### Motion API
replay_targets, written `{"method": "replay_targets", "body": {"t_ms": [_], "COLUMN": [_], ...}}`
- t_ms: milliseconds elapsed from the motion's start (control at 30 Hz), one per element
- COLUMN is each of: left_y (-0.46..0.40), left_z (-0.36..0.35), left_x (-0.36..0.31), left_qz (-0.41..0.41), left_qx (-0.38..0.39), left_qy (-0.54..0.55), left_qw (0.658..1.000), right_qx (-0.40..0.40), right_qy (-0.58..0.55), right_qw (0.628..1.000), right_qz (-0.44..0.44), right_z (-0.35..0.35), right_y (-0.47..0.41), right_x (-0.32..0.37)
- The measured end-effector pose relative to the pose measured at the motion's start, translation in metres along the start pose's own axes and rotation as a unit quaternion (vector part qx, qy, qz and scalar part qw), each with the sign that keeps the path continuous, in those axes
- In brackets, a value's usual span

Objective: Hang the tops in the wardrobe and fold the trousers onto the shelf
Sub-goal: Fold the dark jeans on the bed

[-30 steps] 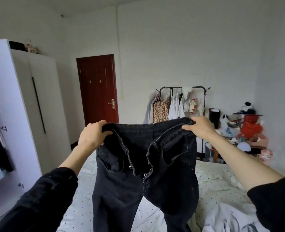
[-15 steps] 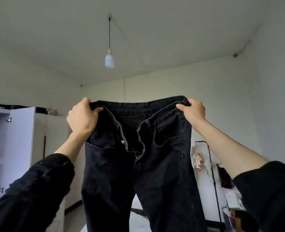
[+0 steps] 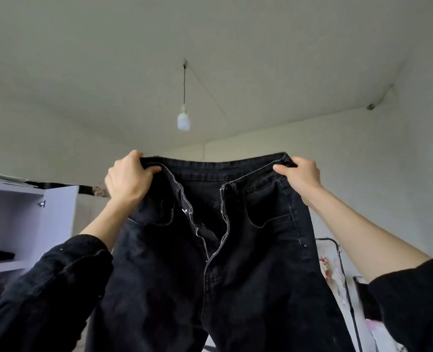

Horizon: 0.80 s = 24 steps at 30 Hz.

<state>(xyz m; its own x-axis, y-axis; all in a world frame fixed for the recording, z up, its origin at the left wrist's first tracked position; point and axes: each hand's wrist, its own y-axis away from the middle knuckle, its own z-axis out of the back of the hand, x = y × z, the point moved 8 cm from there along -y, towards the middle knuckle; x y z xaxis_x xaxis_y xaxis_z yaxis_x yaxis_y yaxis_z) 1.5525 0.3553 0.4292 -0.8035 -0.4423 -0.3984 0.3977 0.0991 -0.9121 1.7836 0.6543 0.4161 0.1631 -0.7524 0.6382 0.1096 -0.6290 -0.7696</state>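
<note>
Two hands hold up black jeans [image 3: 235, 262] by the waistband, arms in black sleeves [image 3: 45, 288] reaching up. The left hand [image 3: 127, 180] curls its fingers over the band's left end, thumb pressed on the front. The right hand [image 3: 300, 175] pinches the right end the same way. The jeans hang in the air between them, long axis vertical, waist at the top, legs dropping out of view below; the fly is unzipped and faces the camera. Farther left stands an open wardrobe [image 3: 58, 212] with a dark folded item on its shelf [image 3: 2, 266]. A bulb [image 3: 183, 121] hangs from the ceiling beyond.
</note>
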Motion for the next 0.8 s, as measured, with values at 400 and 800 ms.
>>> {"method": "replay_targets", "body": {"t_ms": [400, 800], "left_y": [0.103, 0.219], "left_z": [-0.118, -0.329], "left_x": [0.224, 0.484], "left_qz": [0.136, 0.2], "left_qx": [0.288, 0.475], "left_qy": [-0.115, -0.12], "left_qw": [0.941, 0.848], "right_qx": [0.189, 0.216], "right_qy": [0.071, 0.143], "right_qw": [0.97, 0.918], "right_qz": [-0.135, -0.302], "right_z": [-0.181, -0.402], "right_y": [0.114, 0.218], "right_x": [-0.165, -0.381]}}
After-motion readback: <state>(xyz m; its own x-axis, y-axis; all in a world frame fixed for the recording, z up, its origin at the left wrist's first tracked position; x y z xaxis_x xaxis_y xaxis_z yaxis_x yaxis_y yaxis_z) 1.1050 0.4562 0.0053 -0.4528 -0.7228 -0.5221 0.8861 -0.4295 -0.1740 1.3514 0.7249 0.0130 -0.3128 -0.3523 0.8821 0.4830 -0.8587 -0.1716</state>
